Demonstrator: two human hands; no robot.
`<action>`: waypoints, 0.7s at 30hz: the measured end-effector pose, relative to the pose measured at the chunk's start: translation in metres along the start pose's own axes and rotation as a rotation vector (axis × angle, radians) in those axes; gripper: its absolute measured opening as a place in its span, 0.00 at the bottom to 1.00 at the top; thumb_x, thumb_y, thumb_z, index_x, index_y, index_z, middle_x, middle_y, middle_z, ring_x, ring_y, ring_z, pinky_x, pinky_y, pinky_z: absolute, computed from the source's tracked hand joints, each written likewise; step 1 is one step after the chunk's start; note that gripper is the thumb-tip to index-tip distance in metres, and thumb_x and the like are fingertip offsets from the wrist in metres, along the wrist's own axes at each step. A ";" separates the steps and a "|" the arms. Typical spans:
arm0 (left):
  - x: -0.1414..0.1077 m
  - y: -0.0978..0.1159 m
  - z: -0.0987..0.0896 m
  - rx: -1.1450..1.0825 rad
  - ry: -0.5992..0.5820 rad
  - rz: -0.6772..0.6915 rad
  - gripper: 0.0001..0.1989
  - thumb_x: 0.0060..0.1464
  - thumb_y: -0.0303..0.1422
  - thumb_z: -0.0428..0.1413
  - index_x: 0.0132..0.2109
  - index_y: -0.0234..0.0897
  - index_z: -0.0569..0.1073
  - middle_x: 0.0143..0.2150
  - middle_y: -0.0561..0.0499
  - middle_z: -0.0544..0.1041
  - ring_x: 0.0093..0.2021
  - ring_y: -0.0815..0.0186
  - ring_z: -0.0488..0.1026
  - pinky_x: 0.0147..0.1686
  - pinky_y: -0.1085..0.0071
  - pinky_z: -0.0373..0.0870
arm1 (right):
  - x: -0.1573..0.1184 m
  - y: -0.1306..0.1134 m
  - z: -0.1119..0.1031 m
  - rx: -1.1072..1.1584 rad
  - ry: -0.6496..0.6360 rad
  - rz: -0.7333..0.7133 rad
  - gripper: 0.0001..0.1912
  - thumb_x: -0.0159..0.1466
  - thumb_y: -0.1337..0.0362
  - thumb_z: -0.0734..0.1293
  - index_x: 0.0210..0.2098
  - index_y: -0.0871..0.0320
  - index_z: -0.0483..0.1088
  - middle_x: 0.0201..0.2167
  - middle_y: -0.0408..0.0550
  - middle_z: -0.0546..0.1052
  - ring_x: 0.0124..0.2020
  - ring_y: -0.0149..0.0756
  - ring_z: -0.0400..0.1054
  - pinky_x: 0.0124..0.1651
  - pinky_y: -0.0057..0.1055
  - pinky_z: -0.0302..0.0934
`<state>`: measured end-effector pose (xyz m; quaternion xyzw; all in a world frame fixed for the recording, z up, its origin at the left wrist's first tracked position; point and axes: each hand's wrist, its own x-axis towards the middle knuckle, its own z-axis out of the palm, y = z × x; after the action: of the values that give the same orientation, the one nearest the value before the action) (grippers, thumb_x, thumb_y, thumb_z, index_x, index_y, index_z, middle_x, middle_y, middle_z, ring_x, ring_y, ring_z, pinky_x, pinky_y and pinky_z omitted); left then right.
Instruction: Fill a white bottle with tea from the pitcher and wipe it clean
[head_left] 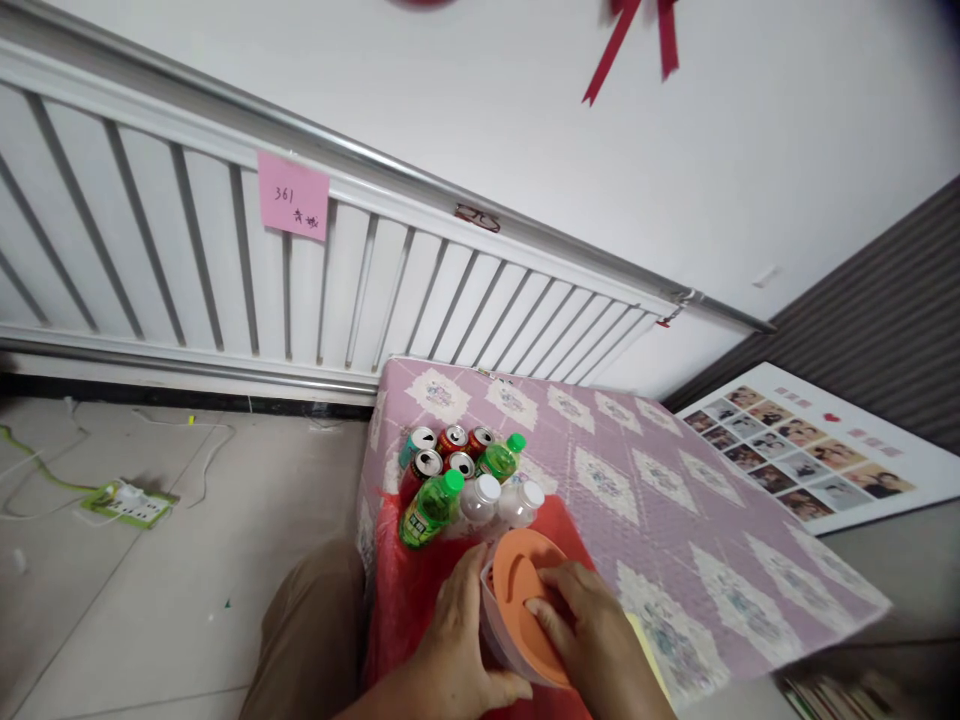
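Note:
My left hand (461, 625) is wrapped round the side of a clear plastic container (499, 628), thumb at the near side. My right hand (592, 630) is closed on the orange lid (525, 560) of that container, its thumb and fingers pressed together on top. Along the left rim a narrow gap shows between lid and wall. What lies inside is hidden. Just beyond stand two clear bottles with white caps, one (480, 500) beside the other (523, 503). A green drink bottle (430, 512) is left of them, and a second green bottle (501, 458) is behind.
Several opened drink cans (453, 438) cluster behind the bottles. Red plastic sheeting (394, 600) lies over the near part of the purple floral-covered surface (600, 480). A white radiator (360, 280) runs along the wall. A power strip (135, 505) with cables is on the floor; a photo board (802, 430) leans right.

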<state>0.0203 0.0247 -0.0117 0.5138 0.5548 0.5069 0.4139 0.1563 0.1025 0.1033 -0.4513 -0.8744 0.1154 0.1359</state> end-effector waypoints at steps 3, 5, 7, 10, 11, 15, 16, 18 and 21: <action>0.001 -0.002 0.001 -0.007 0.006 0.013 0.61 0.30 0.26 0.68 0.70 0.34 0.46 0.73 0.34 0.49 0.72 0.44 0.47 0.70 0.47 0.46 | -0.001 0.004 0.004 -0.013 0.034 -0.013 0.08 0.59 0.63 0.64 0.34 0.56 0.76 0.36 0.55 0.80 0.37 0.46 0.73 0.43 0.43 0.67; 0.002 -0.006 0.003 -0.006 0.019 0.032 0.61 0.29 0.26 0.68 0.70 0.33 0.46 0.72 0.33 0.51 0.71 0.43 0.48 0.70 0.46 0.47 | -0.002 0.005 0.006 -0.019 0.032 -0.013 0.07 0.58 0.65 0.65 0.33 0.55 0.76 0.36 0.54 0.80 0.38 0.45 0.73 0.43 0.42 0.67; 0.002 -0.010 0.005 0.006 0.032 0.040 0.61 0.28 0.25 0.67 0.70 0.34 0.46 0.72 0.33 0.51 0.71 0.42 0.48 0.70 0.46 0.47 | -0.002 0.004 0.006 -0.022 0.025 -0.013 0.06 0.58 0.66 0.66 0.33 0.55 0.76 0.37 0.53 0.80 0.39 0.45 0.73 0.44 0.41 0.68; 0.003 -0.015 0.008 0.017 0.041 0.044 0.62 0.28 0.24 0.67 0.70 0.35 0.45 0.72 0.33 0.51 0.71 0.42 0.49 0.69 0.45 0.48 | -0.003 -0.001 0.004 -0.029 0.019 0.005 0.06 0.58 0.68 0.67 0.35 0.56 0.76 0.37 0.53 0.80 0.39 0.45 0.73 0.45 0.40 0.67; 0.002 -0.016 0.008 0.013 0.042 0.052 0.62 0.29 0.24 0.66 0.70 0.36 0.44 0.72 0.33 0.51 0.71 0.42 0.49 0.69 0.45 0.48 | -0.003 -0.004 0.002 -0.034 0.017 0.015 0.07 0.58 0.69 0.67 0.35 0.56 0.76 0.38 0.54 0.80 0.40 0.45 0.73 0.46 0.40 0.67; 0.001 -0.020 0.008 0.006 0.058 0.077 0.61 0.31 0.22 0.65 0.70 0.38 0.43 0.72 0.34 0.51 0.71 0.44 0.49 0.70 0.47 0.47 | -0.003 -0.014 -0.004 -0.068 -0.025 0.057 0.06 0.58 0.70 0.69 0.36 0.58 0.76 0.39 0.54 0.80 0.42 0.46 0.73 0.47 0.40 0.66; 0.001 -0.022 0.008 0.005 0.059 0.082 0.61 0.31 0.22 0.65 0.70 0.38 0.42 0.72 0.35 0.51 0.72 0.45 0.49 0.70 0.47 0.47 | -0.003 -0.016 -0.005 -0.075 -0.041 0.060 0.06 0.58 0.70 0.69 0.36 0.58 0.76 0.40 0.54 0.80 0.42 0.46 0.73 0.47 0.40 0.66; 0.001 -0.026 0.008 0.000 0.053 0.097 0.61 0.32 0.21 0.64 0.70 0.39 0.41 0.72 0.35 0.50 0.72 0.45 0.48 0.70 0.48 0.46 | -0.002 -0.019 -0.008 -0.084 -0.067 0.066 0.06 0.59 0.70 0.69 0.37 0.60 0.76 0.40 0.56 0.80 0.43 0.47 0.73 0.48 0.40 0.66; 0.001 -0.031 0.009 -0.003 0.051 0.099 0.60 0.32 0.20 0.63 0.70 0.38 0.41 0.72 0.34 0.50 0.72 0.44 0.49 0.70 0.48 0.47 | -0.002 -0.021 -0.010 -0.075 -0.065 0.077 0.07 0.59 0.71 0.70 0.38 0.61 0.77 0.42 0.57 0.79 0.44 0.47 0.72 0.49 0.39 0.65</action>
<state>0.0242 0.0280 -0.0439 0.5269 0.5382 0.5407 0.3747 0.1454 0.0896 0.1186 -0.4856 -0.8639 0.1022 0.0859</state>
